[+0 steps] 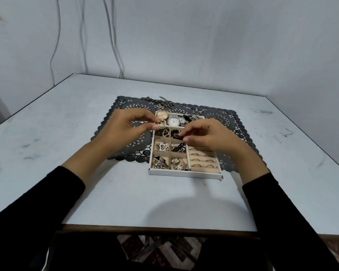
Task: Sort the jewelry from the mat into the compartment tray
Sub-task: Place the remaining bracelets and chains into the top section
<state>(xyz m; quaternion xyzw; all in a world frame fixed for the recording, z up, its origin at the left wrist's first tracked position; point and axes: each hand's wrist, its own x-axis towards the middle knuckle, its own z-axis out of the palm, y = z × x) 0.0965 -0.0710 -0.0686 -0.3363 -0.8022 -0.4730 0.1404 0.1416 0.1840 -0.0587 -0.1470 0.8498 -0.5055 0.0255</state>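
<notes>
Near the middle of the surface (125, 192) sits the white compartment tray (184, 174). Its far part lies on the dark lace mat (133, 108) and its near wall lies off the mat on bare surface. Wide bare stretches run from the tray to the left, right and near edges. The mat stops well short of the far edge, where the wall (223, 45) rises with cables (114, 36) hanging down it.

The tray's long far compartment holds a gold watch (162, 114) at its left end, a silver watch (173, 121) beside it and darker pieces further right. Below are six small square cells in two columns:
- **Far pair:** a dark chain (162, 132) on the left and dark beads (177, 135) on the right.
- **Middle pair:** silver pieces (161, 146) and mixed dark and silver pieces (178, 147).
- **Near pair:** tangled mixes with pearls (179, 163).

At the near right, padded rolls carry several rings (202, 159). A few chains (162, 102) lie on the mat's far edge, behind the tray.

The left hand (123, 126) reaches in from the left, palm down, with thumb and forefinger pinching the gold watch's band at the tray's far-left corner. The right hand (209, 137) hovers over the ring rolls. Its fingers are curled, with thumb and forefinger tips drawn together at the dark beads. I cannot tell whether they grip anything. Both arms wear black sleeves (47, 202) and cross the near edge.
</notes>
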